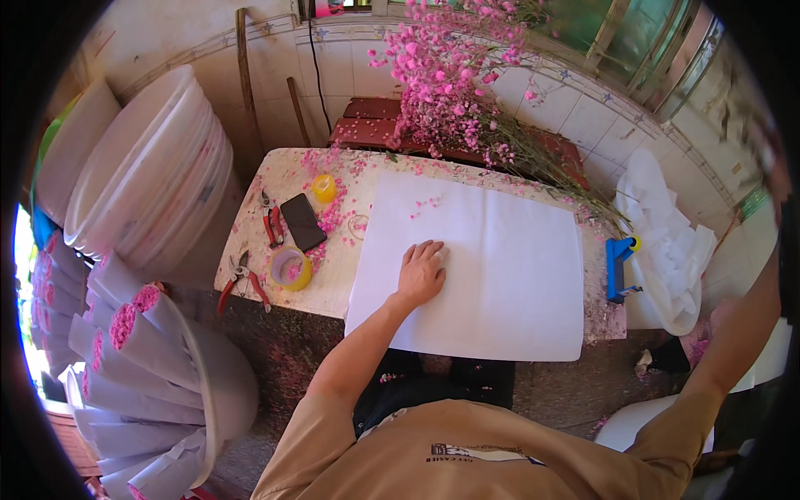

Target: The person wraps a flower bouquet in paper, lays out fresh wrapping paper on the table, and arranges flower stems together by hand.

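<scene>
My left hand (422,273) lies flat on a stack of large white paper sheets (517,275), its fingers stretched out over the surface. A small whitish spot shows by its fingers, too small to name. My right arm reaches far out to the right, and my right hand (775,179) is at the dark rim of the picture, smeared and partly cut off. Blurred dark strands appear beside it; whether it holds them I cannot tell. A few pink petals (425,206) are scattered on the paper.
Left of the paper lie two red-handled pruners (272,225), a black phone (302,222) and tape rolls (292,268). A blue tape dispenser (618,268) stands right. Behind rests a pink flower bunch (450,92). Stacked white tubs (158,167) and a tub of wrapped bouquets (225,392) stand left.
</scene>
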The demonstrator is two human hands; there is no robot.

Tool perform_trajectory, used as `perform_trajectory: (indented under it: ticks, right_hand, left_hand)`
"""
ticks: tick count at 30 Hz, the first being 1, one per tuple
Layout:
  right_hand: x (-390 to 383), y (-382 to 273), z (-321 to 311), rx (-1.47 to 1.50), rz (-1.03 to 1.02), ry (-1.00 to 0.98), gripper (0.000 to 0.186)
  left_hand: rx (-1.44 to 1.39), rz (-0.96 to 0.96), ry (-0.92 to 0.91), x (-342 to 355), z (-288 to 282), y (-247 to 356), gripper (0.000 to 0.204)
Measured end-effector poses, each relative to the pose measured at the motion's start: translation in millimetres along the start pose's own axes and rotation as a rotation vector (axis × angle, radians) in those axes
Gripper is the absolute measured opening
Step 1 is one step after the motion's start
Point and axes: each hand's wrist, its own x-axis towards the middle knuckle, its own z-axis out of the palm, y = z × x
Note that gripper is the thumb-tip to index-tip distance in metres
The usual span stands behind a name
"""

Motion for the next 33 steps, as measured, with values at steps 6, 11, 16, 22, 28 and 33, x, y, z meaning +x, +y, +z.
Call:
perform_trajectory:
  ticks: [6,11,16,22,28,33]
  right_hand:
    - [-179.6,169.4,132.9,0.054,0.412,-0.425,0.016]
    - [-303.7,277.6,238.7,-0.482,0.297,-0.63,0.022]
    - [-292.0,254.4,239.8,-0.377,0.315,-0.507,0.026]
    - [-278.5,256.5,231.3,-0.011,0.308,-0.295,0.023]
    - [-311.4,200.5,245.7,0.009,0.287,-0.627,0.067]
    - [-328.3,91.1,300.7,-0.164,0.022,-0.582,0.077]
  left_hand:
    - [-1.078,-0.522,-0.007,-5.8,-2.0,42.7,0.047]
    - [-1.74,-0.831,-0.045,-39.8,-1.3,38.4,0.048]
    - [-1.884,-0.731,-0.005,-54.2,-2.3,35.8,0.038]
    - [-1.91,-0.797,0.148,-59.9,-19.2,39.4,0.024]
    - [-1.469,-0.875,0.342,-65.1,-48.2,45.3,0.024]
    - [-1.462,-0.777,0.335,-49.0,-68.8,75.4,0.029]
